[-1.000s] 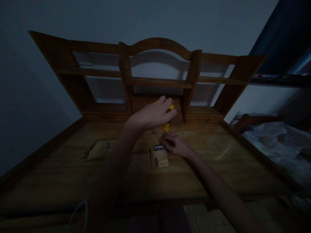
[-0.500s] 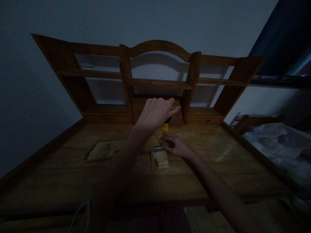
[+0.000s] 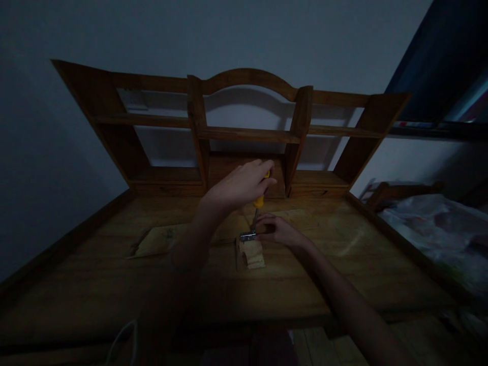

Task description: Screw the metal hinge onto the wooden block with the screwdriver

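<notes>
The left hand (image 3: pixel 244 185) reaches in above the middle of the desk (image 3: pixel 297 284), its fingers wrapped around the handle of a yellow and black screwdriver (image 3: pixel 259 202). The tool stands a little tilted, its shaft running down toward the near side, with the tip at or just beside the right part of a shiny metal piece (image 3: pixel 247 236). That piece lies at the far end of a small wood block (image 3: pixel 253 252), which rests on the desk in the near middle. The right hand (image 3: pixel 280 231) comes in from the right, thumb and forefinger curved, their tips close to the lower shaft and the metal piece; whether they are clamped on either, I cannot tell.

To do this well, the shaft is best brought more upright and in line with whatever sits under the tip, as a slant could make it slip. Steady downward pressure with small turns of the left wrist seems wise. The right fingertips should brace the metal piece against the block while staying clear of the tip. The light is dim, so checking the tip's seating before pressing harder would help.
</notes>
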### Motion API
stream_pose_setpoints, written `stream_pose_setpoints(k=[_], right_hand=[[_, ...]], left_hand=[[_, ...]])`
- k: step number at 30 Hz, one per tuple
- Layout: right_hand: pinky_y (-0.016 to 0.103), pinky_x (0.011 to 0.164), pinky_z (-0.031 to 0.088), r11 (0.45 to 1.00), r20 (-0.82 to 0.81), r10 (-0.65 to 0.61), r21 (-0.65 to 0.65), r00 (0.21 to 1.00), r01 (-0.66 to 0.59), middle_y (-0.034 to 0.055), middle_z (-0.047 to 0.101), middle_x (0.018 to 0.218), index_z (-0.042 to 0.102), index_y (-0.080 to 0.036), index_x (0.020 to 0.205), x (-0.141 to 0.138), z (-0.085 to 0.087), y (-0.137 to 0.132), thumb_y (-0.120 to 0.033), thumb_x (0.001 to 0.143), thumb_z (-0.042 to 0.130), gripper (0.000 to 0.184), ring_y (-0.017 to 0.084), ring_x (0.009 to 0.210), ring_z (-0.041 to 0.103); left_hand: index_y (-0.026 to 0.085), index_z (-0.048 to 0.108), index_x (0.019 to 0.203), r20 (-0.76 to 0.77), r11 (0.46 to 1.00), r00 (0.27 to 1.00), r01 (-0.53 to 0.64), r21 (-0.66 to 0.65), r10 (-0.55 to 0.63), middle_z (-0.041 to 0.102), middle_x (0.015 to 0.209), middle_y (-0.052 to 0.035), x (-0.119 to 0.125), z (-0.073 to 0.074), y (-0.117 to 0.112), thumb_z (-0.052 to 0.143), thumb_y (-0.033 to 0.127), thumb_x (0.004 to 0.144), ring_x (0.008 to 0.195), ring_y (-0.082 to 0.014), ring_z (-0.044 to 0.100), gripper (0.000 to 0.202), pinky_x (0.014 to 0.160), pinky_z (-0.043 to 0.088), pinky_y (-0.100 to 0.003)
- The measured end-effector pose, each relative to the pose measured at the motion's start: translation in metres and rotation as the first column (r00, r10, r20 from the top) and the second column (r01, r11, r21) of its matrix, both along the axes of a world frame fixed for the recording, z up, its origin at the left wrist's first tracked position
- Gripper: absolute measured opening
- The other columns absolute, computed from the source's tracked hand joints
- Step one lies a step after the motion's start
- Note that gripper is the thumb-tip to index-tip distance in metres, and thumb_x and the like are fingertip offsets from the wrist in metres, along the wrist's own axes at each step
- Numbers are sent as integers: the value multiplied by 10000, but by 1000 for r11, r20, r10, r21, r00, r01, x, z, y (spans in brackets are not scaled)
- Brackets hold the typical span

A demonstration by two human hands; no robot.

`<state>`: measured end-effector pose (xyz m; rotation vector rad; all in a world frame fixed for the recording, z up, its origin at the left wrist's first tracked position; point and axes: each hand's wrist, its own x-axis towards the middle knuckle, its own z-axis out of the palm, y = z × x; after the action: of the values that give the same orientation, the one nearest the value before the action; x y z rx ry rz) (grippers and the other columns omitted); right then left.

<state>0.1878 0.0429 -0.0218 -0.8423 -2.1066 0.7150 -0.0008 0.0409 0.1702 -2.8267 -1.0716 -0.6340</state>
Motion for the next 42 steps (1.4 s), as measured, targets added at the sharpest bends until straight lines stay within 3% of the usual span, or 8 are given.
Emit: stream_pose_setpoints(k=[6, 12, 16, 24, 29, 33, 38, 42], right_hand=[[383, 981, 484, 999, -51, 13, -39, 999, -15, 67, 697, 1085, 745, -214, 972, 0, 0, 1, -349, 752, 817, 268, 207, 1041, 650], [392, 993, 469, 995, -58, -17, -103, 998, 11, 62, 701, 1052, 747, -210, 902, -5, 5, -3, -416, 756, 804, 259, 212, 1034, 644], [393, 990, 470, 993, -45, -21, -120, 999, 15, 60, 707, 1028, 748, -209, 896, -6, 7, -3, -421, 753, 808, 263, 216, 1024, 646], [391, 987, 470, 990, -63, -32, -137, 998, 23, 59, 713, 1042, 752, -210, 909, -5, 4, -1, -420, 727, 825, 287, 223, 1024, 650], [384, 973, 483, 990, -45, -24, -140, 999, 17, 53, 717, 1018, 747, -210, 911, -6, 8, -4, -414, 747, 810, 269, 219, 1013, 654], [396, 983, 475, 992, -14, -38, -123, 999, 36, 51, 716, 1035, 750, -215, 923, -6, 9, -5, -406, 754, 805, 260, 217, 1013, 652], [387, 975, 478, 993, -32, -39, -113, 999, 35, 48, 714, 1033, 742, -215, 919, -5, 6, -4, -393, 758, 805, 248, 212, 1012, 652], [377, 960, 485, 995, -23, -33, -99, 999, 31, 48, 716, 1025, 742, -214, 926, -4, 6, -3, -402, 757, 805, 261, 212, 997, 658]], left_hand=[[165, 590, 1082, -2, 964, 968, -249, 95, 250, 659, 1009, -124, 11, 2, -15, 333, 533, 998, 952, -275, 652, 456, 818, 448, -364], [193, 525, 1137, -6, 999, 1000, -12, -44, 12, 602, 1161, -97, 2, 2, -12, 389, 292, 964, 990, -226, 628, 241, 843, 449, -345], [199, 545, 1106, -5, 994, 996, 87, -70, -87, 664, 1050, -72, -5, 4, -3, 504, 415, 950, 963, -225, 639, 270, 804, 449, -314], [175, 603, 995, -8, 973, 979, -202, 116, 204, 681, 886, -108, 12, 1, -11, 395, 611, 954, 939, -285, 657, 485, 805, 432, -348], [218, 503, 1209, -3, 999, 1000, 13, -46, -13, 582, 1192, -96, 2, 0, -12, 532, 347, 886, 953, -213, 619, 348, 810, 447, -313], [233, 524, 1146, 28, 962, 969, 247, -119, -245, 570, 1158, -59, -6, 1, -1, 493, 225, 897, 1010, -179, 580, 251, 888, 433, -287], [213, 555, 1046, 76, 984, 982, 178, -21, -176, 579, 1053, -62, -2, -5, 13, 603, 435, 890, 1006, -216, 569, 276, 879, 431, -313], [211, 552, 1064, 111, 993, 987, 117, -15, -114, 562, 1100, -70, 1, -6, 12, 522, 363, 924, 998, -208, 579, 209, 911, 434, -336]])
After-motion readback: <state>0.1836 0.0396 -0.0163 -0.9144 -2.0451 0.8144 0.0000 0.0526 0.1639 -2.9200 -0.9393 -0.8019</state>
